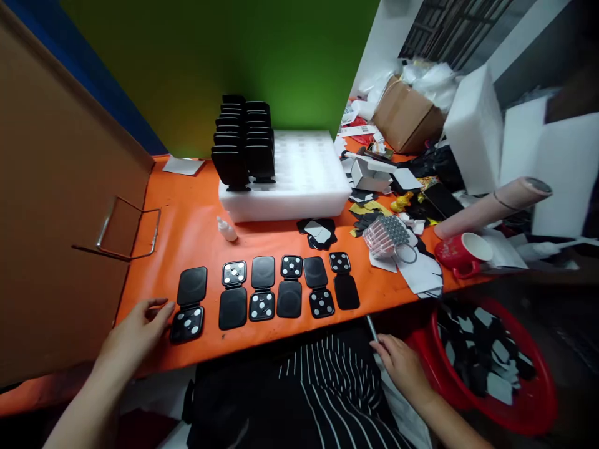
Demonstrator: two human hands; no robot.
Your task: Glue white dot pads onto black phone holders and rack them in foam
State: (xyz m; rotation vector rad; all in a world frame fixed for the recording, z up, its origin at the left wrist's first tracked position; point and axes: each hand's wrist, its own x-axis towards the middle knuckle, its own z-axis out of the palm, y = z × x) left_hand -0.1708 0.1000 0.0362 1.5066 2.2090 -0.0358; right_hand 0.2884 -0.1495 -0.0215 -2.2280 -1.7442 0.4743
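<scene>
My left hand rests on the orange table's left side, thumb and forefinger apart, holding nothing. Its fingertips are beside a black hinged two-panel piece lying unfolded, one panel dotted with silver discs. My right hand, below the table's front edge, grips a thin metal rod. To the right of the first piece, several like it lie in a row, including a black hinged piece and another at the row's end. Their dotted panels face alternately toward and away from me.
A white foam block holds upright black panels. Before it are a small white dropper bottle and black and white cut pieces. Rightward stand a red mug, a pink tumbler and a red basin of scraps.
</scene>
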